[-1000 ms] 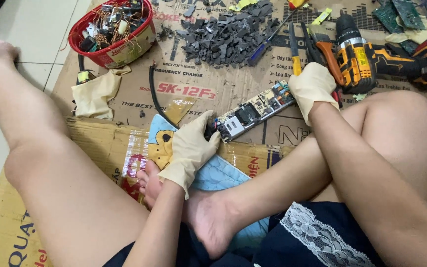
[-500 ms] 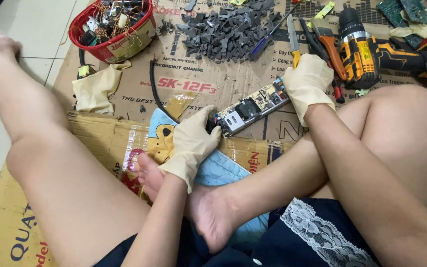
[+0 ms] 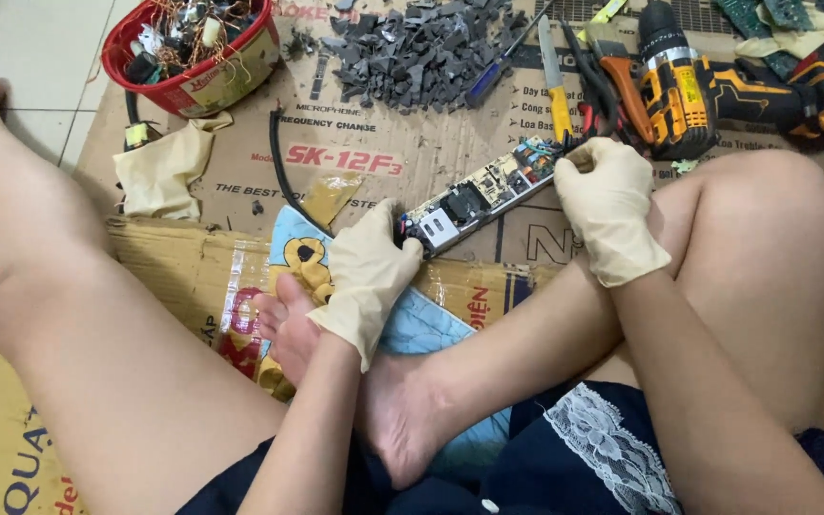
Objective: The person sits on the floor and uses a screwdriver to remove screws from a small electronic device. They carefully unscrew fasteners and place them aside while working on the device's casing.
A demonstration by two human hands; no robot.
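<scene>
Long narrow circuit board [image 3: 486,192], packed with small components, lies slanted across the cardboard, near end low-left with a white block, far end up-right with coloured wires; gloved hands grip both ends.

The right hand [image 3: 612,205] hides the circuit board's [image 3: 484,195] end.

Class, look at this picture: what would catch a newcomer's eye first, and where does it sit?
In the middle, two gloved hands, left hand and right hand, grip the ends of a long circuit board over flattened cardboard. An orange and black drill lies at top right. A red basket of wire scraps stands at top left, beside a grey heap of chips.
</scene>
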